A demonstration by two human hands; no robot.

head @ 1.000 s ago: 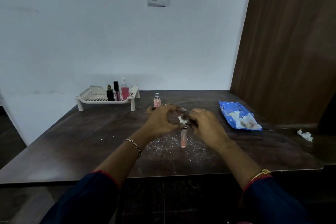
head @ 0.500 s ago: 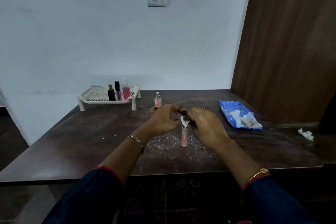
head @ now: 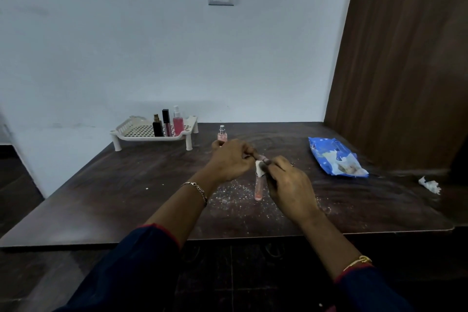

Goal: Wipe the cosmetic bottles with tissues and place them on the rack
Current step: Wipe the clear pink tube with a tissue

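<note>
A slim pink lip gloss tube (head: 258, 188) stands upright over the table's middle. My left hand (head: 231, 161) pinches its cap end from the left. My right hand (head: 290, 186) presses a small white tissue (head: 259, 169) around the tube's upper part. Whether the tube's base touches the table I cannot tell. At the back left a white rack (head: 126, 132) holds a black bottle (head: 157, 127), a dark gloss tube (head: 166, 121) and a pink spray bottle (head: 178, 122). A small pink perfume bottle (head: 222, 134) stands on the table just behind my left hand.
A blue tissue pack (head: 334, 157) lies open at the right, near a brown wooden panel (head: 405, 58). A crumpled used tissue (head: 429, 184) sits at the far right edge. White crumbs (head: 235, 196) are scattered on the dark table (head: 114, 197) under my hands.
The tissue has come into plainer view on the tube's neck. My right hand has slipped slightly lower and my left a little higher. The tube has stayed in place.
</note>
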